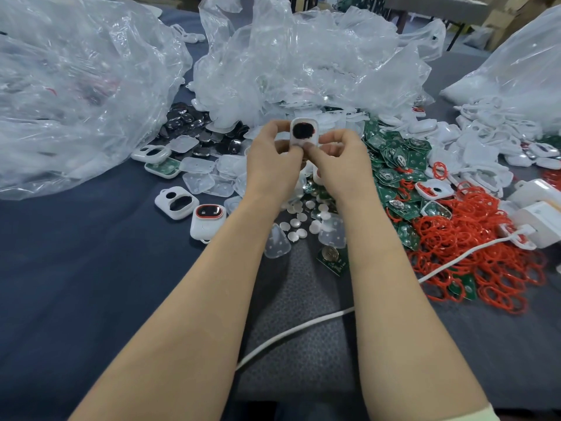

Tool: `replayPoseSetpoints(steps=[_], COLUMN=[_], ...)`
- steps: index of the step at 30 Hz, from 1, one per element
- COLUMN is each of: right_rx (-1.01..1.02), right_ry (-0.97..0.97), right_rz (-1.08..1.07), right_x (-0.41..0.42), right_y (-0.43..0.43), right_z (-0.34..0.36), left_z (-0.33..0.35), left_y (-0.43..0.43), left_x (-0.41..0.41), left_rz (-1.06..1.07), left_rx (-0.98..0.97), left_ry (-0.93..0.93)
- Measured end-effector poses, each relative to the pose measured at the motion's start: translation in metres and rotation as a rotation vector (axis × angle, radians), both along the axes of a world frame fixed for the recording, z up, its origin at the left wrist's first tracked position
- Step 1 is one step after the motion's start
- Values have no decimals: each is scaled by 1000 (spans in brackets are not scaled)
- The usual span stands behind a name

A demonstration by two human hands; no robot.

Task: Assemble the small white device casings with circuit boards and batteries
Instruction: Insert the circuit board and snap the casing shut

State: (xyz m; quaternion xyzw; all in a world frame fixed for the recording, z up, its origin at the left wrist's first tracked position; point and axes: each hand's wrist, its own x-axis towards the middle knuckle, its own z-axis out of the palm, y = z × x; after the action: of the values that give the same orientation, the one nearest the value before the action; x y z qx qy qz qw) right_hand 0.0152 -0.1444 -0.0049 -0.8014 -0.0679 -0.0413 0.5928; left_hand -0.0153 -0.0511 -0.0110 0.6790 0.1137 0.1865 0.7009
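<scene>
Both hands hold up one small white casing with a dark insert ringed in red, above the middle of the table. My left hand grips its left side and my right hand pinches its right side and lower edge. Green circuit boards lie heaped to the right. Small white round discs are scattered below my hands. One finished white casing with a red ring and an empty white casing shell lie at the left.
Large clear plastic bags cover the back and left of the dark blue table. Red rubber rings pile up at the right beside white boxes. A white cable crosses the near table. Dark lens pieces and clear covers lie left of centre.
</scene>
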Motion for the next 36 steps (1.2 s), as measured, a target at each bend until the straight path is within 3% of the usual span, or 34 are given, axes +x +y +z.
replayPoseSetpoints(steps=[11,19,27,36], right_rx=[112,309,255,336], right_ry=[103,226,229,303], right_rz=[49,54,89,89], right_x=[4,3,3,2], right_y=[-4,-1,-3,-6], right_z=[1,0,0,3], left_z=[1,1,0,4], left_y=[1,2,1,0], left_x=[0,0,1,-2], left_rz=[1,-28,-30,-106], left_rx=[37,-83,-114,-249], left_ry=[-9,-6,-19,-29])
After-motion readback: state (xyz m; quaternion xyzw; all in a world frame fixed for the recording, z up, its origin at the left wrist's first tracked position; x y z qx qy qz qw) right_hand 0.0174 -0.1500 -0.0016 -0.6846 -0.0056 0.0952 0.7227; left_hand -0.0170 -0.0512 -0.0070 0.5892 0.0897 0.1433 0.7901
